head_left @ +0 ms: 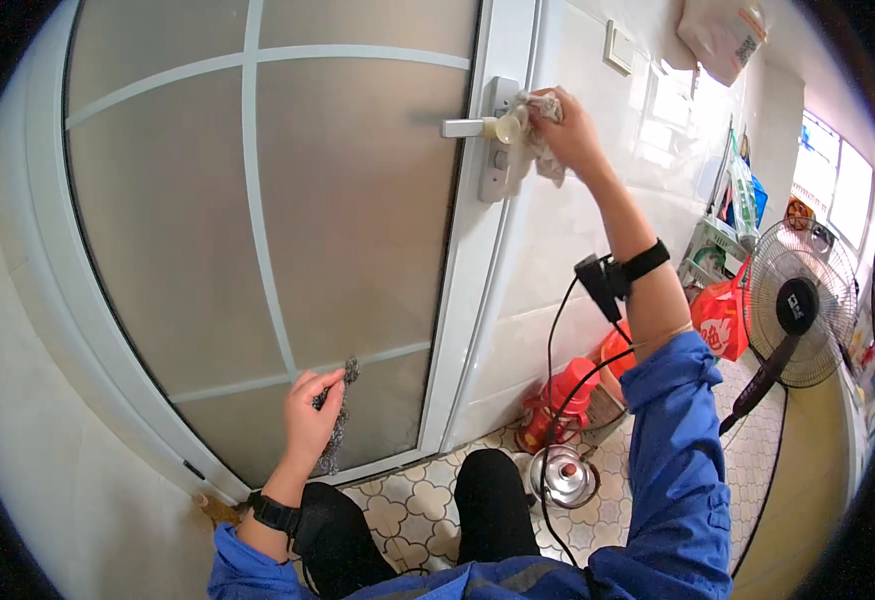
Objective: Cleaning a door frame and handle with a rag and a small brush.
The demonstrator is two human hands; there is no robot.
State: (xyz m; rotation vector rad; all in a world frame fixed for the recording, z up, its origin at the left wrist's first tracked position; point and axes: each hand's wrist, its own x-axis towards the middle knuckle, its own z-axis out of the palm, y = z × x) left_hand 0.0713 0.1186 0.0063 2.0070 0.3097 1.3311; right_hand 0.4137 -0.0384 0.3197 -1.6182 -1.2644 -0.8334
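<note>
My right hand (563,128) is closed round a crumpled whitish cloth (546,165) and presses it against the edge of the lock plate (495,180). Just left of that cloth, the door handle (464,128) sticks out to the left, with a cream-coloured round piece at its base. Lower down, my left hand (315,410) pinches a dark grey, speckled cloth-like piece (336,450), which hangs down in front of the door. The white-framed door (358,230) has frosted panes split by white bars, and stands shut before me.
A light switch (619,47) is on the tiled wall. On the patterned floor stand a lidded metal kettle (565,476) and a red container (558,400). At right are a standing fan (798,305) and a red bag (720,318). A black cable (550,430) hangs from my right wrist strap.
</note>
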